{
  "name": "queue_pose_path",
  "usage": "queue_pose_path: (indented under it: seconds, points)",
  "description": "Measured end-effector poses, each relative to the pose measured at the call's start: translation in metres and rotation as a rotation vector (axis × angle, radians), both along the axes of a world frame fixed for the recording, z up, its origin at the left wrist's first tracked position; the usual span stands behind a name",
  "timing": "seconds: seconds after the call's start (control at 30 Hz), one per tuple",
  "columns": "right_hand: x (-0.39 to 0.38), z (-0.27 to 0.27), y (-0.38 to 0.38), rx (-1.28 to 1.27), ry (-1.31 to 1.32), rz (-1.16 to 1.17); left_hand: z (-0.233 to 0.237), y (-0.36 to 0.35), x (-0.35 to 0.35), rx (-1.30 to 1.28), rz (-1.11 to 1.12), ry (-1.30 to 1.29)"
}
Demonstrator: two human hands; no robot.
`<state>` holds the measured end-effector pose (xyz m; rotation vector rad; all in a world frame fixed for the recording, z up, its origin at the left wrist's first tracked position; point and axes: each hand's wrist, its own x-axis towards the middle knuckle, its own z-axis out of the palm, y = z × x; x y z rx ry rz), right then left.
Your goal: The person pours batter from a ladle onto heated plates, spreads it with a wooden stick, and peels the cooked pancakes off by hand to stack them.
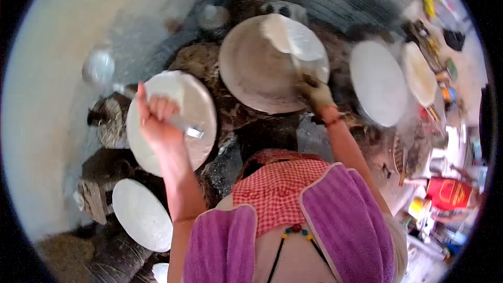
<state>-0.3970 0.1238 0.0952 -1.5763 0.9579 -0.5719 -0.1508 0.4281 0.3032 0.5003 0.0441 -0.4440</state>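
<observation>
My left hand (161, 126) is closed around the handle of a metal ladle (98, 67), whose round bowl extends to the left. Below that hand is a round griddle (196, 91) with a pale, wet-looking coating. My right hand (316, 93), apparently gloved, is closed on a thin handle-like tool (295, 64) over a larger round griddle (246, 68). A cream, sheet-like piece (276, 32) lies at the tool's far end; blur hides whether it belongs to the tool. A shiny white patch (306, 44) covers the griddle's upper right.
White round plates or griddles stand at right (378, 84) and lower left (141, 215). A pale oval plate (419, 73) is farther right. Firewood logs (93, 199) lie at left. Haze hangs around the griddles. Another person in a red top (449, 193) is at far right.
</observation>
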Motion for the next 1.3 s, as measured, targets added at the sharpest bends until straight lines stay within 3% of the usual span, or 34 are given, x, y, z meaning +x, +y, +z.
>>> queue_pose_path:
  seconds: [0.1,0.13,0.17,0.2,0.23,0.3,0.43,0.5,0.53,0.57,0.6,0.67,0.7,0.77,0.83,0.9,0.93,0.97,1.03,1.1,1.17,1.2,1.27,1.3]
  points:
    - [-0.013,-0.009,-0.033,0.056,0.249,0.04,-0.051,0.056,-0.032,0.058,0.011,0.083]
    - [-0.024,0.053,-0.019,0.158,0.154,0.028,-0.058,0.07,-0.05,0.164,0.056,0.074]
    - [-0.03,0.085,-0.015,0.26,0.062,0.025,-0.069,0.084,-0.066,0.082,0.016,0.036]
    - [-0.037,0.046,-0.029,0.424,-0.148,-0.054,-0.074,0.086,-0.08,0.07,0.072,0.073]
    - [-0.031,0.046,-0.029,0.442,-0.144,-0.053,-0.078,0.087,-0.095,0.073,0.126,0.113]
    - [-0.006,0.054,-0.008,-0.042,0.186,0.2,-0.078,0.074,-0.11,0.129,0.188,0.199]
    - [0.012,0.087,-0.016,-0.207,0.308,0.45,-0.073,0.066,-0.125,0.004,0.185,0.176]
    - [-0.015,0.088,-0.049,0.289,0.188,0.355,-0.053,0.064,-0.141,0.263,0.337,0.065]
    - [-0.027,0.062,-0.069,0.205,0.006,0.324,-0.046,0.066,-0.149,0.258,0.364,0.025]
    - [-0.028,0.07,-0.072,0.412,-0.246,0.169,-0.044,0.068,-0.159,0.262,0.392,-0.012]
    - [-0.022,0.065,-0.087,0.474,-0.118,0.207,-0.045,0.069,-0.167,0.349,0.447,-0.013]
    - [-0.01,0.054,-0.088,0.336,0.126,0.326,-0.049,0.069,-0.181,0.355,0.414,-0.006]
    - [0.009,0.068,-0.071,0.107,0.24,0.438,-0.051,0.065,-0.187,0.347,0.405,0.015]
    - [0.022,0.087,-0.05,0.216,0.245,0.455,-0.054,0.066,-0.19,0.302,0.374,0.041]
    - [0.027,0.074,-0.052,-0.186,0.377,0.586,-0.057,0.071,-0.187,0.302,0.371,0.006]
    - [-0.002,0.077,-0.078,-0.04,0.209,0.53,-0.04,0.062,-0.189,0.279,0.45,0.043]
    - [-0.01,0.085,-0.092,0.034,0.271,0.455,-0.033,0.059,-0.193,0.354,0.493,0.02]
    - [-0.013,0.014,-0.132,0.076,0.052,0.363,-0.029,0.056,-0.196,0.45,0.529,0.003]
    - [0.002,0.081,-0.107,0.482,-0.012,0.293,-0.037,0.059,-0.2,0.489,0.484,-0.059]
    - [0.028,0.057,-0.096,0.22,0.092,0.522,-0.042,0.055,-0.2,0.452,0.42,-0.037]
    - [0.036,0.098,-0.056,-0.337,0.556,0.691,-0.043,0.051,-0.196,0.44,0.394,-0.002]
    - [0.023,0.071,-0.055,-0.748,0.582,0.71,-0.044,0.047,-0.195,0.455,0.41,0.013]
    - [-0.006,0.071,-0.068,-0.443,0.446,0.72,-0.047,0.043,-0.192,0.402,0.402,-0.003]
    - [-0.021,0.097,-0.079,0.274,0.269,0.674,-0.044,0.042,-0.194,0.402,0.405,0.001]
